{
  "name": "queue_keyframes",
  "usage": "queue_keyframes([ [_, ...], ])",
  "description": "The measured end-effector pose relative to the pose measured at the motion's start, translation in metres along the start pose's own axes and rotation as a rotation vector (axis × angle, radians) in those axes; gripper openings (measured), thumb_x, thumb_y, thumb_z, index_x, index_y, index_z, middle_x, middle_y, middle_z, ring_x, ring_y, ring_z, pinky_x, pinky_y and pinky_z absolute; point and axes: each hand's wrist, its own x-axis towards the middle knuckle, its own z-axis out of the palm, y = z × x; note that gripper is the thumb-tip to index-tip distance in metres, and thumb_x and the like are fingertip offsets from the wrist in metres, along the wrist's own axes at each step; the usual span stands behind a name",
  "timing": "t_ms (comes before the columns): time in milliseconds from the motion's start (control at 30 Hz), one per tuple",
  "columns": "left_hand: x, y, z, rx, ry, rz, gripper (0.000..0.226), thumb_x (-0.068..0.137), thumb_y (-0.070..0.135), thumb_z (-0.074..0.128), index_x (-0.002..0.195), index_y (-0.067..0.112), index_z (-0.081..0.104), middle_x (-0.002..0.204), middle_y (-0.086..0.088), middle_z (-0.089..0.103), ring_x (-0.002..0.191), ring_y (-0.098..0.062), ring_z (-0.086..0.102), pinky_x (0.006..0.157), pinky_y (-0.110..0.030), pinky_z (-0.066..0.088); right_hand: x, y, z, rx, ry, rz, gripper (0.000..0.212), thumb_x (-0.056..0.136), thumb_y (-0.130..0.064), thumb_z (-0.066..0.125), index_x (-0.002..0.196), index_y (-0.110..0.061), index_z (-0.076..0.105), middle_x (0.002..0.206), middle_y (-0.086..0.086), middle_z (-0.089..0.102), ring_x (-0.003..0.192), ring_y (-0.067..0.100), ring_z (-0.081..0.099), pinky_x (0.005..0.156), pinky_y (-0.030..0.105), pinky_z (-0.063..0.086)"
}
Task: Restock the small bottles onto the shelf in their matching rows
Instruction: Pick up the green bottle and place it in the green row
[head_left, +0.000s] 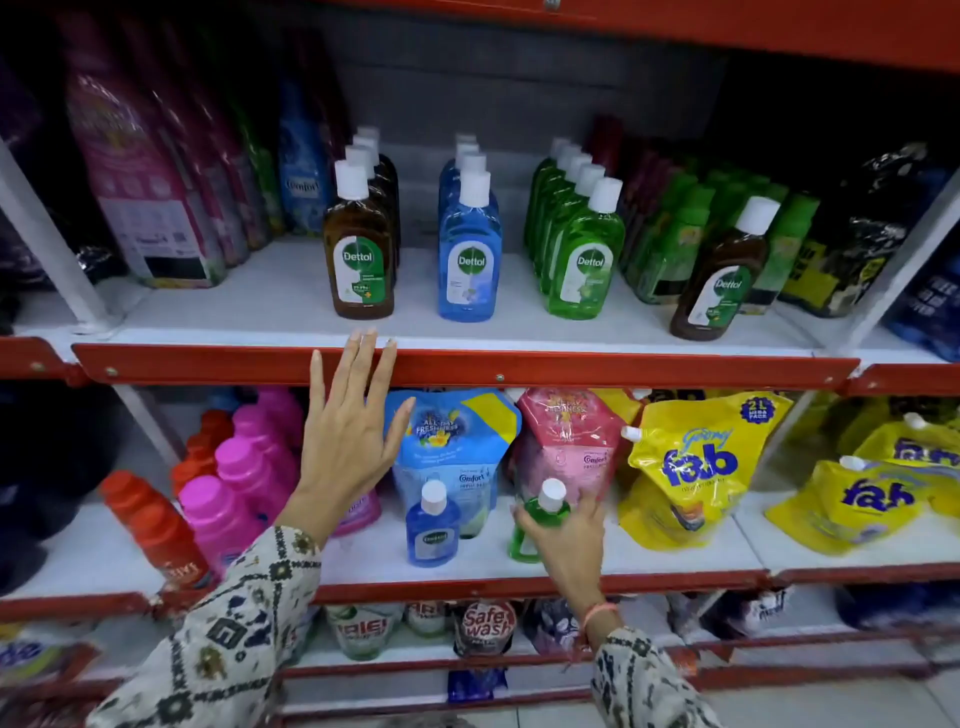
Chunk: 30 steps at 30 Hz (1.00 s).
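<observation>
On the upper shelf (260, 306) stand three rows of white-capped Dettol bottles: a brown row (359, 249), a blue row (470, 249) and a green row (584, 254). A lone brown bottle (719, 280) leans further right. On the lower shelf (675, 566) a small blue bottle (432, 527) stands upright by itself. Beside it my right hand (566, 535) is closed around a small green bottle (535, 512) resting on that shelf. My left hand (348, 431) is raised with fingers spread, its fingertips at the upper shelf's red front edge below the brown row.
Purple and pink refill pouches (140, 171) fill the upper shelf's left side, green and dark packs (670, 239) its right. The lower shelf holds pink bottles (244, 467), red bottles (150, 519), Comfort pouches (457, 441) and yellow fab pouches (696, 467). A white upright (47, 239) stands left.
</observation>
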Motion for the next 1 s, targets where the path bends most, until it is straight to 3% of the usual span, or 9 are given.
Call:
queue_keyframes([
  [100, 0.002, 0.001, 0.001, 0.003, 0.019, -0.015, 0.063, 0.101, 0.043, 0.035, 0.152, 0.008, 0.029, 0.158, -0.021, 0.033, 0.148, -0.035, 0.027, 0.121, -0.058, 0.016, -0.005, 0.006, 0.014, 0.014, -0.034, 0.082, 0.104, 0.063, -0.047, 0.084, 0.139, 0.003, 0.034, 0.131, 0.021, 0.048, 0.120, 0.039, 0.050, 0.099, 0.045, 0.046],
  [333, 0.000, -0.002, 0.004, 0.031, 0.026, -0.005, 0.063, 0.100, 0.043, 0.038, 0.153, 0.009, 0.028, 0.157, -0.020, 0.035, 0.147, -0.033, 0.028, 0.122, -0.057, 0.014, -0.003, 0.008, 0.029, 0.080, 0.109, 0.121, 0.074, 0.066, -0.029, 0.084, 0.124, -0.003, 0.047, 0.114, 0.019, 0.061, 0.104, 0.040, 0.061, 0.084, 0.043, 0.048],
  [500, 0.000, -0.003, 0.001, 0.023, 0.026, 0.007, 0.063, 0.100, 0.043, 0.038, 0.152, 0.009, 0.030, 0.157, -0.019, 0.036, 0.148, -0.031, 0.028, 0.124, -0.054, 0.010, -0.006, 0.004, 0.011, 0.130, 0.118, 0.031, 0.075, 0.062, -0.037, 0.086, 0.125, -0.015, 0.053, 0.100, 0.004, 0.072, 0.093, 0.028, 0.067, 0.079, 0.034, 0.049],
  [633, 0.002, -0.001, -0.002, 0.013, 0.029, 0.012, 0.061, 0.100, 0.042, 0.037, 0.150, 0.007, 0.035, 0.155, -0.020, 0.039, 0.147, -0.032, 0.030, 0.123, -0.054, 0.013, -0.008, -0.033, -0.031, 0.174, 0.107, -0.094, 0.083, 0.059, -0.042, 0.087, 0.129, -0.020, 0.048, 0.097, -0.007, 0.065, 0.091, 0.017, 0.063, 0.083, 0.032, 0.053],
  [833, 0.003, -0.001, -0.001, 0.004, 0.011, 0.010, 0.064, 0.100, 0.045, 0.034, 0.151, 0.005, 0.032, 0.156, -0.020, 0.036, 0.148, -0.033, 0.028, 0.122, -0.052, 0.017, -0.002, -0.105, -0.105, 0.295, 0.069, -0.273, 0.086, 0.048, -0.052, 0.089, 0.120, -0.019, 0.054, 0.104, -0.004, 0.072, 0.094, 0.011, 0.070, 0.086, 0.033, 0.058],
  [1000, 0.012, -0.006, -0.003, -0.010, -0.010, -0.010, 0.067, 0.099, 0.047, 0.033, 0.152, 0.006, 0.029, 0.162, -0.017, 0.026, 0.150, -0.030, 0.022, 0.121, -0.049, 0.019, 0.008, -0.166, -0.152, 0.361, 0.151, -0.432, 0.062, 0.058, -0.032, 0.090, 0.109, -0.020, 0.059, 0.089, -0.020, 0.068, 0.076, -0.019, 0.064, 0.069, 0.002, 0.049],
])
